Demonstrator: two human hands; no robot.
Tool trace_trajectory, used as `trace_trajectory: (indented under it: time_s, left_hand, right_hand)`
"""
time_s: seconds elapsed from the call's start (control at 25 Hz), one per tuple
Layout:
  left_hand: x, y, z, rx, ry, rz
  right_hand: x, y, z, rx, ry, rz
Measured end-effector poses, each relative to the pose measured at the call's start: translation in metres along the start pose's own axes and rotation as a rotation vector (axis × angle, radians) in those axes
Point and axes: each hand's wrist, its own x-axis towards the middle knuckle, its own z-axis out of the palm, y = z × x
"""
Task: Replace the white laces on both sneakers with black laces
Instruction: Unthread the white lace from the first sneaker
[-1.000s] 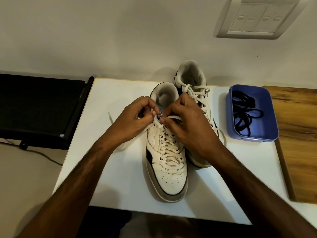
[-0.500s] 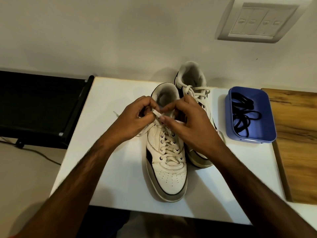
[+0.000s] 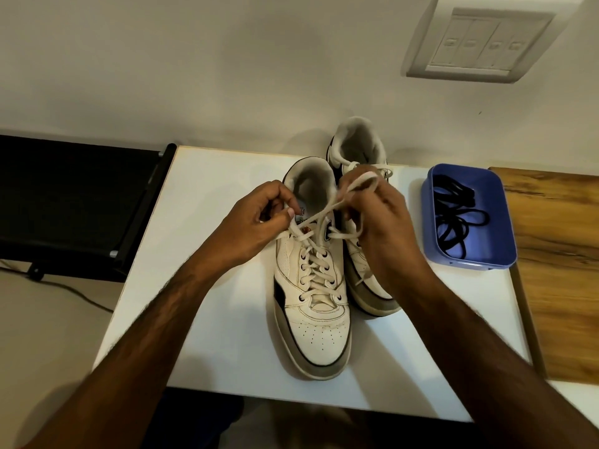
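Observation:
Two white sneakers stand side by side on the white table (image 3: 207,319), toes toward me. The near sneaker (image 3: 316,332) still carries its white lace (image 3: 312,270) through the eyelets. My left hand (image 3: 256,225) pinches the lace at the top left eyelet. My right hand (image 3: 379,218) grips a loop of the same lace, drawn up and to the right over the shoe's opening. The far sneaker (image 3: 356,147), also white-laced, is partly hidden behind my right hand. Black laces (image 3: 453,218) lie coiled in a blue tray (image 3: 505,228).
The blue tray sits at the table's right side, beside a wooden board (image 3: 557,264). A black rack (image 3: 71,196) stands left of the table. A switch plate (image 3: 479,43) is on the wall behind.
My right hand has lifted up and to the right, pulling a longer loop of white lace out of the near sneaker's top eyelets. My left hand stays at the top left eyelet.

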Motion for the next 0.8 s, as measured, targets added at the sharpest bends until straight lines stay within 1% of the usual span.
trace_trajectory:
  time_s: [0.04, 0.08, 0.12, 0.24, 0.32, 0.36, 0.44, 0.52, 0.56, 0.6, 0.64, 0.8]
  left_hand:
    - [0.0, -0.001, 0.0, -0.002, 0.002, -0.002]
    - [0.0, -0.001, 0.0, -0.003, 0.005, -0.003]
    - [0.0, -0.001, 0.001, -0.005, 0.008, -0.002]
    - [0.0, 0.0, 0.001, -0.026, 0.01, -0.006]
    - [0.001, 0.0, 0.002, -0.015, 0.014, -0.009]
    - [0.001, 0.0, 0.002, -0.001, 0.018, -0.006]
    - [0.001, -0.001, 0.003, 0.009, 0.022, -0.003]
    - [0.0, 0.0, 0.003, 0.005, 0.021, 0.006]
    - [0.0, 0.0, 0.002, 0.005, 0.02, 0.011]
    - [0.0, 0.0, 0.002, 0.01, 0.019, 0.012]
    - [0.0, -0.001, 0.001, 0.014, 0.018, 0.013]
    - [0.0, -0.001, 0.001, 0.026, 0.018, 0.01]
  right_hand:
    - [0.0, -0.005, -0.003, 0.112, 0.009, 0.036]
    - [0.0, -0.009, -0.004, 0.12, 0.008, 0.046]
    - [0.0, -0.01, -0.004, 0.017, -0.011, 0.021]
    - [-0.005, -0.004, -0.001, -0.482, -0.131, -0.131]
    - [-0.006, 0.004, 0.001, -0.71, -0.142, -0.173]
    - [-0.006, 0.009, 0.002, -0.772, -0.118, -0.173]
    - [-0.006, 0.015, 0.007, -0.819, -0.062, -0.184]
    - [-0.006, 0.019, 0.01, -0.858, -0.065, -0.218]
    - [-0.005, 0.021, 0.009, -0.813, -0.073, -0.212]
    - [-0.004, 0.02, 0.008, -0.706, -0.07, -0.178]
    - [-0.003, 0.017, 0.007, -0.538, -0.049, -0.125]
    - [-0.003, 0.0, 0.002, 0.27, 0.059, 0.075]
